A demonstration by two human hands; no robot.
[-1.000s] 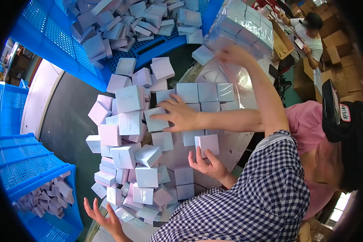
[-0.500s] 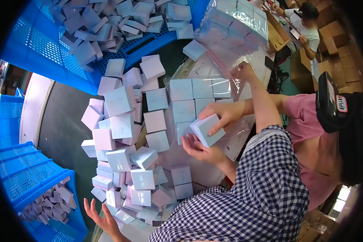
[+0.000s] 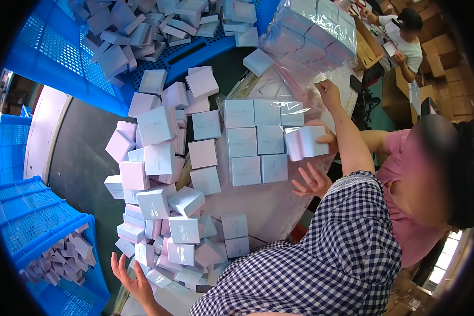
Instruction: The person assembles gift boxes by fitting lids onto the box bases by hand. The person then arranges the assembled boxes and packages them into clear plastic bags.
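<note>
Lower left, my left hand (image 3: 134, 282) has fingers spread, nothing in it, beside loose boxes (image 3: 183, 230). Mid-frame, a co-worker's hand (image 3: 329, 138) holds blurred boxes (image 3: 304, 143) by the box block (image 3: 270, 140). Upper right, my right hand (image 3: 329, 95) bunches near clear film (image 3: 297, 79); can't tell if it's pinching. Looks like film handling; next move probably calls for a firm edge hold.

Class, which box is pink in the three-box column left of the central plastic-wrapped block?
The middle square pink cardboard box; the upper box and lower box are pale blue.
</note>
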